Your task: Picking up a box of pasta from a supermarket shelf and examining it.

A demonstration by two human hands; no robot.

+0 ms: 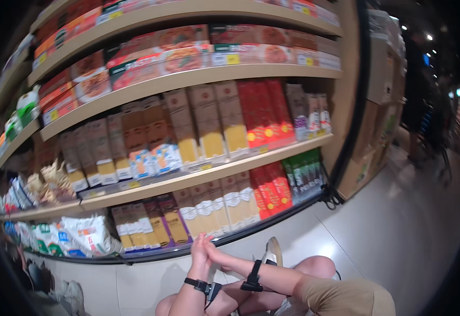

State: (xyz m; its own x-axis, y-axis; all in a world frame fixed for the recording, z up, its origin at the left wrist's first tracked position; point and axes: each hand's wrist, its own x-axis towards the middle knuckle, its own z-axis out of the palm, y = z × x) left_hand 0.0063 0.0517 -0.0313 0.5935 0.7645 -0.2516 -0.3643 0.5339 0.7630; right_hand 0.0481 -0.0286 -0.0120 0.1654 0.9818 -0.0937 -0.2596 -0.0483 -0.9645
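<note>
Before my knees, my left hand (199, 256) and my right hand (219, 256) meet palm to palm, fingers together, with nothing visible in them. A black strap with a small device sits on each wrist. In the view, the fingertips come up to the front edge of the bottom shelf (234, 238); whether they touch it cannot be told. Closest to them stand clear packs of dried noodles (203, 215) with white oval labels. Purple-edged noodle packs (174, 221) are to their left, red packs (274, 193) and green packs (305, 173) to their right.
Higher shelves carry long pasta packs (210, 136) and boxed pasta meals (182, 55). White bags (86, 235) lie at the lower left. Cardboard boxes (366, 146) stack beyond the shelf's right end. Another person's shoes (72, 294) are at lower left; a person (415, 98) stands far right.
</note>
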